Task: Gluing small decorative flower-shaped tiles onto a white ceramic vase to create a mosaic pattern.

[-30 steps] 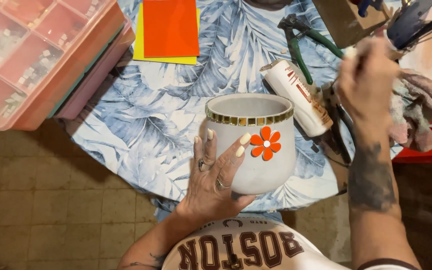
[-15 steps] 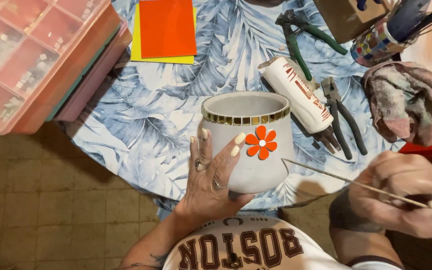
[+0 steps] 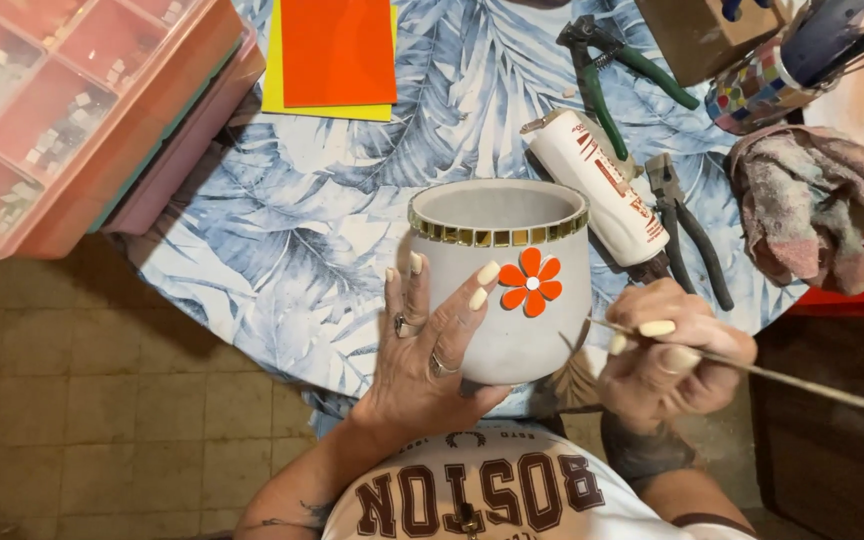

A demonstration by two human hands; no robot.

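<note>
Our left hand (image 3: 430, 350) cups the white pot (image 3: 502, 280), fingers spread; our right hand (image 3: 667, 355) pinches a thin stick (image 3: 802, 382) (white tube (image 3: 602, 190) near the table's (image 3: 302, 250) far edge).

Round table (image 3: 282, 250) under a blue leaf-print cloth. On it: compartmented plastic box (image 3: 62, 110), orange sheet (image 3: 337, 50) over a yellow sheet (image 3: 274, 90), white tube (image 3: 602, 190), green-handled pliers (image 3: 612, 70), black-handled pliers (image 3: 687, 225), mosaic cup (image 3: 752, 95), crumpled rag (image 3: 807, 205).
</note>
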